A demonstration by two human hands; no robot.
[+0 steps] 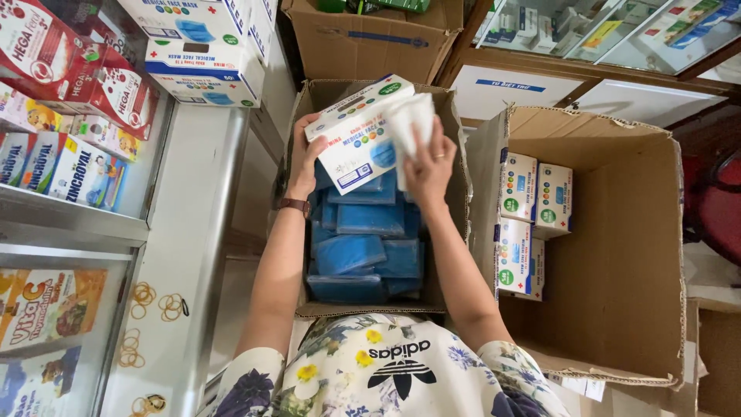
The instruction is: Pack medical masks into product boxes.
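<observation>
Our flowered shirt (pixel 370 378) sat closest to our eyes, and both our arms reached up from it over a brown cardboard box (pixel 455 166). We held a white box of face masks (pixel 356 135) above that cardboard box. Our left hand (pixel 307 158) was closed on its left end, thumb on top. Our right hand (pixel 429 166) was closed on a crumpled white plastic wrap (pixel 411 123) that touched the mask box's right end. So the mask box lay between our two hands, its long side running from left to upper right and tilted a bit. Below it, blue packs (pixel 363 251) filled the cardboard box. A second open carton (pixel 617 255) stood just to the right, with more mask boxes (pixel 529 224) stacked inside.
</observation>
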